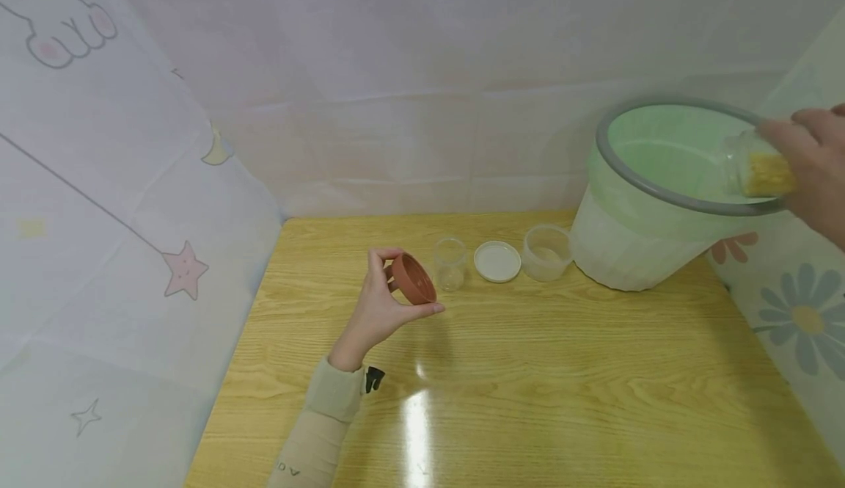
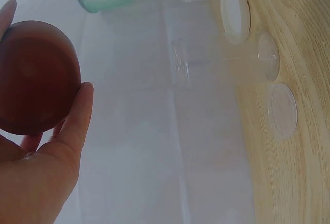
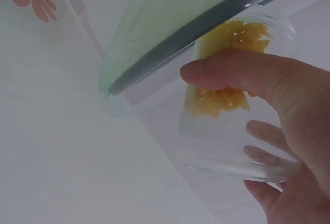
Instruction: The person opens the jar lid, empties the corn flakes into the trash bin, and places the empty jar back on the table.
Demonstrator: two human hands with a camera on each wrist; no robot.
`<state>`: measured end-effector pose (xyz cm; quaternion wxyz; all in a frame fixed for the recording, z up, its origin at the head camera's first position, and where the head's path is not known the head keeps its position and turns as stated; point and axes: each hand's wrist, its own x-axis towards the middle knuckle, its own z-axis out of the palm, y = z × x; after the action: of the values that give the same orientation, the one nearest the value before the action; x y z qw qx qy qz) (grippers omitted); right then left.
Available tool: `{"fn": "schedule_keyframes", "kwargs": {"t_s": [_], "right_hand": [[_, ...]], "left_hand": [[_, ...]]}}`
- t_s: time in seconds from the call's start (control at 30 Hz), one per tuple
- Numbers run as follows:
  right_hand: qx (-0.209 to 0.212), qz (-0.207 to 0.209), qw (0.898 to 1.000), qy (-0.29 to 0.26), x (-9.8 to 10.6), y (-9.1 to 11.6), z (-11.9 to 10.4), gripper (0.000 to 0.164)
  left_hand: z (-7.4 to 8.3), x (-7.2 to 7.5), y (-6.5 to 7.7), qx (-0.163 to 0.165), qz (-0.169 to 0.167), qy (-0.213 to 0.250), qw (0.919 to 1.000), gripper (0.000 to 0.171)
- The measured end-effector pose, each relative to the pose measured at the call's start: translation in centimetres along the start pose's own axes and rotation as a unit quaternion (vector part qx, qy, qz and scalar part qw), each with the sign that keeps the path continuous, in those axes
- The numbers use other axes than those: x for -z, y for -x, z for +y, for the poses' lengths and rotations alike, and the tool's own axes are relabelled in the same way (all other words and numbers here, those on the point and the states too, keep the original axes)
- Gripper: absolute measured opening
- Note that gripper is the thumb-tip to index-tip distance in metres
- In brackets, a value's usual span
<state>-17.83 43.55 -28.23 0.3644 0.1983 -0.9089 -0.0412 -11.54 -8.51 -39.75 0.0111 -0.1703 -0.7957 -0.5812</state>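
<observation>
My left hand [image 1: 383, 304] holds a reddish-brown round cap-like piece [image 1: 416, 280] above the table, thumb and fingers spread round it. Its hollow dish side is tilted to the right; a narrower part shows behind. In the left wrist view the brown piece [image 2: 38, 80] is seen face on. Over the waste bin [image 1: 634, 231] at the right, my right hand [image 1: 821, 165] grips a clear glass jar [image 1: 736, 169] tipped on its side, mouth towards the bin. Yellow pieces [image 3: 221, 100] are gathered in the jar's mouth half, and my thumb lies across the glass.
Along the back of the wooden table [image 1: 528, 385] stand a clear cup [image 1: 450, 262], a white round lid [image 1: 498, 262] and a translucent tub [image 1: 546, 255] beside the bin. A clear disc [image 2: 282, 110] lies near the cup. Printed cloth [image 1: 409, 136] hangs behind.
</observation>
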Motion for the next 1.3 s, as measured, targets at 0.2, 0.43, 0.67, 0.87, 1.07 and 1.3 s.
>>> {"fn": "schedule_keyframes", "kwargs": {"t_s": [0.2, 0.43, 0.67, 0.87, 1.07, 1.3], "right_hand": [[0.018, -0.037, 0.999, 0.001, 0.4, -0.1, -0.1, 0.089], [0.023, -0.031, 0.999, -0.01, 0.2, 0.0, 0.1, 0.086], [0.025, -0.022, 0.999, -0.006, -0.1, 0.0, 0.1, 0.086], [0.011, -0.049, 0.999, 0.015, 0.1, 0.1, -0.1, 0.095], [0.007, -0.042, 0.999, 0.018, 0.3, 0.1, -0.3, 0.107], [-0.036, -0.054, 0.998, 0.017, 0.3, 0.1, -0.7, 0.1]], "left_hand": [[0.0, 0.0, -0.1, -0.003, 0.0, 0.0, 1.0, 0.089], [-1.2, -0.1, -0.3, 0.001, 0.002, 0.002, 1.0, 0.091], [-3.6, -0.4, -0.7, -0.01, 0.011, 0.004, 0.9999, 0.093], [-3.5, -0.4, -0.7, -0.006, 0.008, 0.006, 0.9999, 0.094], [-0.8, -0.2, -0.3, -0.003, -0.001, 0.005, 1.0, 0.091], [0.1, -0.2, -0.1, -0.004, 0.0, 0.009, 1.0, 0.089]]}}
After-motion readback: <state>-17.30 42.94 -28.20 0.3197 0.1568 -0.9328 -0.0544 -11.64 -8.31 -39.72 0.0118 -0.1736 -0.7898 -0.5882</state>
